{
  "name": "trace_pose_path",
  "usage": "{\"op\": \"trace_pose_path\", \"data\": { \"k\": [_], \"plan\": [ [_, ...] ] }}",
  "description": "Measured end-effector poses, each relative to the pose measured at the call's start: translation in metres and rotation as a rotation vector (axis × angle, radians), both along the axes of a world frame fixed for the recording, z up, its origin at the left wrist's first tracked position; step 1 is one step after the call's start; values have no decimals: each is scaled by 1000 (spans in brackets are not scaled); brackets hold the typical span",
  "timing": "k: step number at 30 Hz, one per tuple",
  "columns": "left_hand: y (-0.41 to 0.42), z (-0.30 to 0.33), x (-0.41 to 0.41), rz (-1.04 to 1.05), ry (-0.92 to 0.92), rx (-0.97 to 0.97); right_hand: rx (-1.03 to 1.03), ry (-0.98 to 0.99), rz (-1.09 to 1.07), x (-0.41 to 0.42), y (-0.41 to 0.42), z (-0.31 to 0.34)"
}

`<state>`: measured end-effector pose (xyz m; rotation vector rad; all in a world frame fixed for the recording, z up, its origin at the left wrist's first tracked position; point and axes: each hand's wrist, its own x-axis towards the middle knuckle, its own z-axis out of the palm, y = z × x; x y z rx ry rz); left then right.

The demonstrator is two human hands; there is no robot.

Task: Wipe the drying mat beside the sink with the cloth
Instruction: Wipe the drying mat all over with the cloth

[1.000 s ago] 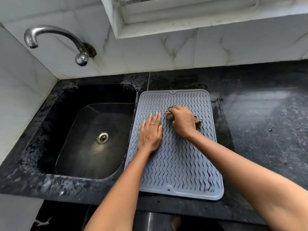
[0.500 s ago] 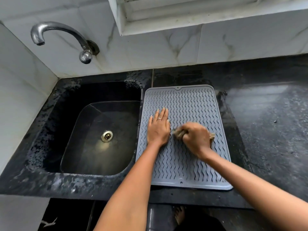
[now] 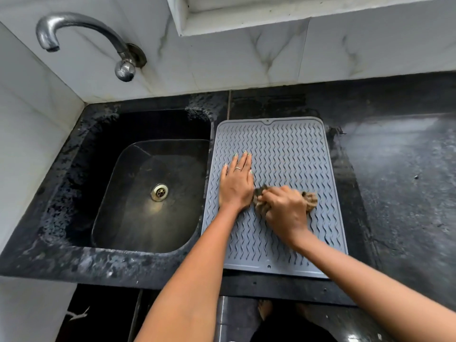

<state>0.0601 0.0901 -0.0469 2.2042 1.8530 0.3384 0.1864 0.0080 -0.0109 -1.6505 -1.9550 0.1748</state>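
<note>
L hand flat on mat; R hand fisted w/ cloth.

Right hand with cloth moved nearer on mat.

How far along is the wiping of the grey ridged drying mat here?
Done: cannot tell, no cleaned patch stands out. In hand: the right hand presses the bunched brown cloth onto the middle of the grey ridged silicone drying mat, while the left hand lies flat, steadying it. Left: likely the far and near ends.
</note>
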Motion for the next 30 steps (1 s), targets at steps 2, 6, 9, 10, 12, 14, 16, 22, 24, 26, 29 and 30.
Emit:
{"op": "trace_pose_path", "data": {
  "k": [2,6,9,10,12,14,16,22,24,26,29,30],
  "plan": [
    [0,0,0,7,0,-6,-18,20,16,-3,-12,6],
    [1,2,-1,-17,42,-37,-107,227,-52,3,15,19],
    [0,1,-2,-34,47,-59,-84,224,-142,3,60,23],
    [-2,1,-3,-39,31,-62,-111,159,-133,2,74,24],
    [-7,0,-4,-50,-15,-67,-184,-7,-89,-1,92,20],
    [-10,-2,-7,-60,-32,-59,-175,-98,-77,-4,87,16],
    [-9,-2,-8,-61,-26,-41,-112,-65,-67,-8,60,10],
    [-10,-4,-6,-56,2,-30,3,49,-1,-12,-36,-1],
    [-10,-2,-6,-65,5,-57,-33,130,12,-8,-30,6],
    [-15,1,-8,-70,-31,-57,-51,263,-37,-2,-10,18],
    [-35,1,-16,-71,-92,-16,-101,177,-121,5,33,26],
    [-42,-1,-19,-76,-90,-5,-153,87,-116,5,41,23]
  ]
}}
